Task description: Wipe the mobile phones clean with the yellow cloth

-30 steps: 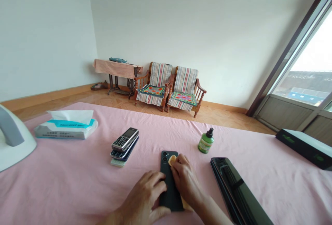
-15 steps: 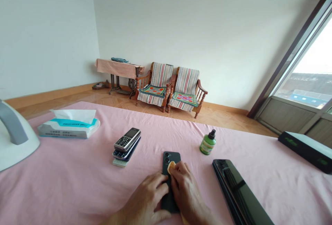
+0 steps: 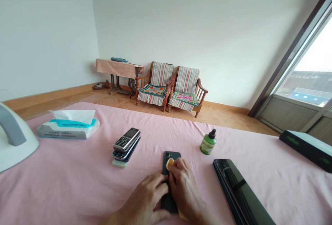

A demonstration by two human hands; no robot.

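A dark smartphone (image 3: 169, 202) lies back up on the pink cloth, its camera end pointing away from me. My left hand (image 3: 147, 194) grips its left edge, fingertips resting on the back and thumb near the lower end. A yellow cloth (image 3: 169, 163) is bunched under the fingers of my right hand (image 3: 184, 185), which presses it against the phone just below the cameras. Part of that cloth also shows beneath my right wrist. Most of the phone's right side is hidden by my right hand.
Left of the phone is a stack of keypad phones (image 3: 127, 143). A green spray bottle (image 3: 208, 142) and a pile of dark phones or tablets (image 3: 241, 187) are on the right. Farther out are a tissue pack (image 3: 68, 124), a white-grey appliance (image 3: 15, 138) and a black box (image 3: 306, 150).
My right hand has slid slightly up and left with the yellow cloth, closer to the cameras. My left hand stays on the smartphone's edge.
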